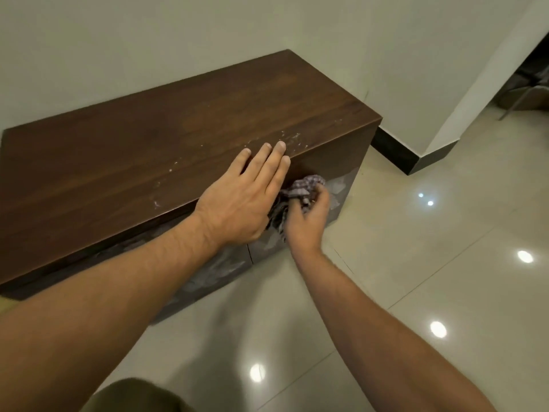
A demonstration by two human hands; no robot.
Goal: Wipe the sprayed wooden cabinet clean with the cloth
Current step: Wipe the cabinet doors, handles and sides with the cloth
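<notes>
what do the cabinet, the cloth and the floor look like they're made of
Cabinet: dark brown wood or wood-look laminate, judging by the straight grain lines and low sheen; which one is unclear. Cloth, bunched in the right hand: soft woven fabric with a small check pattern, crumpling into folds. Floor: glossy pale tile, probably ceramic or stone, with thin joint lines and mirrored ceiling lights.

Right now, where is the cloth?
The cloth is bunched in the right hand, against the cabinet front, just below the left hand.
</notes>
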